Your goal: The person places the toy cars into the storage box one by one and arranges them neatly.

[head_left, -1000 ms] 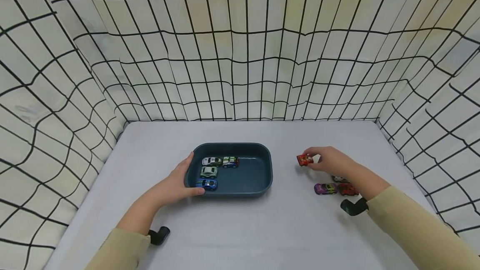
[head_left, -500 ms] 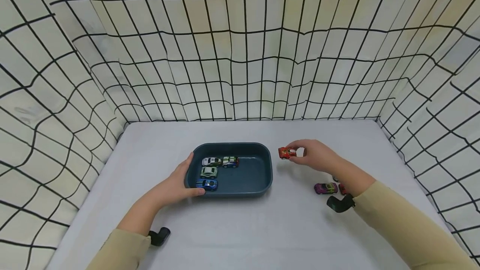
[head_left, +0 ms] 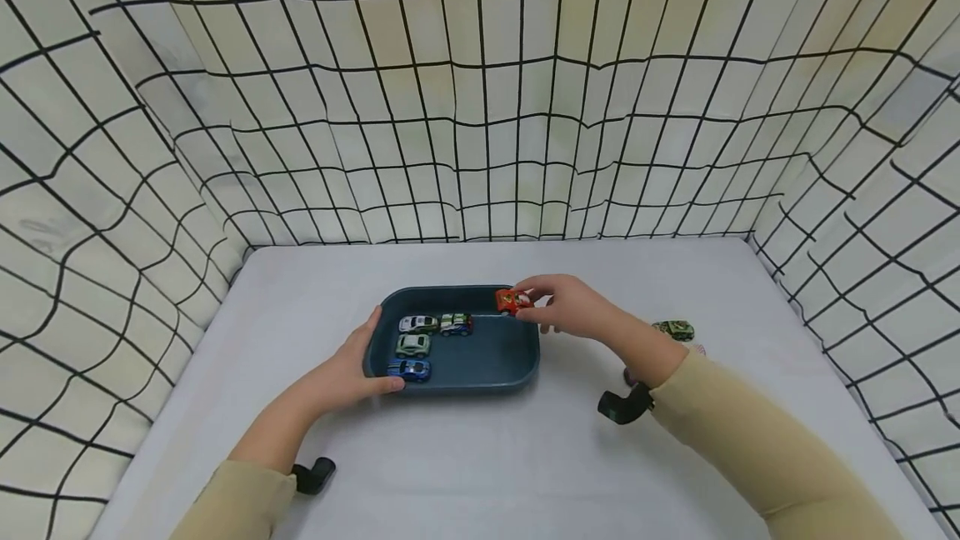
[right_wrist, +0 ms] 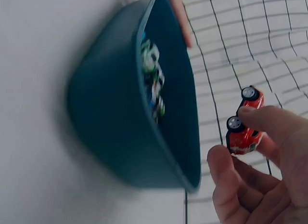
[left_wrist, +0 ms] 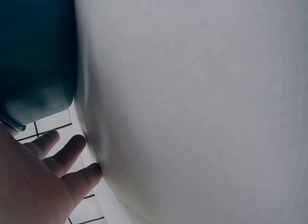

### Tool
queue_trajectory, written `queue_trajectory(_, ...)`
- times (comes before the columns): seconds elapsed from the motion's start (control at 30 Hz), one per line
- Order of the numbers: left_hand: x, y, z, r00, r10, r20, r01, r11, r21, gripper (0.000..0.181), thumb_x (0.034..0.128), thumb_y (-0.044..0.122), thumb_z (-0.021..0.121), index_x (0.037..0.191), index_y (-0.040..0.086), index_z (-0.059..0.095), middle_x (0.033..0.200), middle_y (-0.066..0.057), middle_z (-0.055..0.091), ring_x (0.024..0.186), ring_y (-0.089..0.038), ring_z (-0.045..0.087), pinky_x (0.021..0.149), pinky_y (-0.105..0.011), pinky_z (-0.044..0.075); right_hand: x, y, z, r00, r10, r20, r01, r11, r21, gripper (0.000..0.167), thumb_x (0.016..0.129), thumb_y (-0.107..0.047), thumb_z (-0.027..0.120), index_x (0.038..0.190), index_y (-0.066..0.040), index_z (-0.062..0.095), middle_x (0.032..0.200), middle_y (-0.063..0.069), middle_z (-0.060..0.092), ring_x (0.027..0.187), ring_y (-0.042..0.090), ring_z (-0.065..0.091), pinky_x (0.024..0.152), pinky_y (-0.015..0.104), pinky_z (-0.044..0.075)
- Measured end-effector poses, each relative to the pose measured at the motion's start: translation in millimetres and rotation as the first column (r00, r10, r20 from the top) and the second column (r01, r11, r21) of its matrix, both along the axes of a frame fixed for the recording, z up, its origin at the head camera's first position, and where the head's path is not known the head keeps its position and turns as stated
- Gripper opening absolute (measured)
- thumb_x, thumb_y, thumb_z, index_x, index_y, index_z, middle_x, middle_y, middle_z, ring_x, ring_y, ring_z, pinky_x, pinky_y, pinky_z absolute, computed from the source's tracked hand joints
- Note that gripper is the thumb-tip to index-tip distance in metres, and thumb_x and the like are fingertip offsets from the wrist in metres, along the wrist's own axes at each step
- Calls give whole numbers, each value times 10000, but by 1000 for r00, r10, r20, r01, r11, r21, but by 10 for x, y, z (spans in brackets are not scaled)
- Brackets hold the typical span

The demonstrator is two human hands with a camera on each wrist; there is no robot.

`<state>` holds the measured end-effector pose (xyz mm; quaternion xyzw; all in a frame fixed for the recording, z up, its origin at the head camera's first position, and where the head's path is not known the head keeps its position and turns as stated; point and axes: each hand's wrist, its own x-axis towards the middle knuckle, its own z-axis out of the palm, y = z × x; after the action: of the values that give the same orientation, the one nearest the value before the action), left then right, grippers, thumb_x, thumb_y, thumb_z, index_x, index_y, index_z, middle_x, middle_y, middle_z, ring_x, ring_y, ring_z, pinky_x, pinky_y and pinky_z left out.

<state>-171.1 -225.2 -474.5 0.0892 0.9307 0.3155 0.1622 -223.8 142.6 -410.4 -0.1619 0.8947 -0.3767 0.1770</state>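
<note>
Pinched between the thumb and fingers of my right hand (head_left: 573, 307), a red toy car (head_left: 512, 301) hangs over the right back part of a dark teal tray (head_left: 480, 391). The right wrist view shows the red car (right_wrist: 245, 132) beyond the tray's rim, thumb on its side. Spread around the tray's left end is my left hand (head_left: 341, 375), thumb on the near left rim, fingers along the left side. Inside at the left lie a blue car (head_left: 409, 370), a pale green car (head_left: 412, 346), a white-and-green car (head_left: 417, 324) and a multicoloured car (head_left: 456, 324).
On the white table (head_left: 465, 473), right of the tray, a green patterned car (head_left: 674, 329) stands behind my right forearm; other cars there are mostly hidden by the arm. A white curtain with black grid lines (head_left: 480, 107) surrounds the table's back and sides.
My right hand has carried the red car left, from the table's right side to over the tray. The left hand stays at the tray. The green patterned car has come into fuller view.
</note>
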Motion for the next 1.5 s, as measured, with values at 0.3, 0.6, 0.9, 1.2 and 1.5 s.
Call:
queue_trajectory(0.3,1,-16,-19,1000,14,12,-14,1000,15,1262,786,547,779,1588,187,-126,1612,-284,58,1448,-524,122,1082,-706,224,27,-613,-37,996,91,6,-91,994,60,420,927,-312,716,1320,-198,623,990,-10,681,778,270,715,617,295,531)
queue_trajectory(0.6,11,-8,-5,1000,3,19,-4,1000,18,1251,797,528,778,1588,160,-119,1608,-294,60,1449,-523,121,1090,-696,225,5,-863,-336,995,91,32,-96,974,207,366,914,-319,729,1252,-187,677,1090,25,654,620,146,660,597,246,499)
queue_trajectory(0.9,9,-5,2,1000,-7,9,7,1000,16,1251,795,529,779,1589,160,-115,1603,-300,84,1443,-527,138,1083,-705,229,37,-949,-448,994,64,90,-84,968,237,364,909,-292,740,1234,-141,677,1089,45,650,626,152,650,602,254,488)
queue_trajectory(1.2,-2,22,32,1000,-12,8,12,1000,16,1256,790,540,780,1590,167,-114,1603,-299,93,1444,-522,141,1084,-703,230,21,-932,-566,993,2,122,-21,988,154,380,889,-268,763,1232,-133,668,1110,64,643,602,140,647,601,263,500)
queue_trajectory(1.5,11,23,64,1000,-9,10,9,1000,17,1258,790,540,781,1589,152,-109,1598,-306,99,1440,-526,151,1080,-705,236,49,-967,-579,992,-38,121,28,996,87,354,882,-200,768,1213,-129,668,1022,49,671,606,136,616,593,257,501)
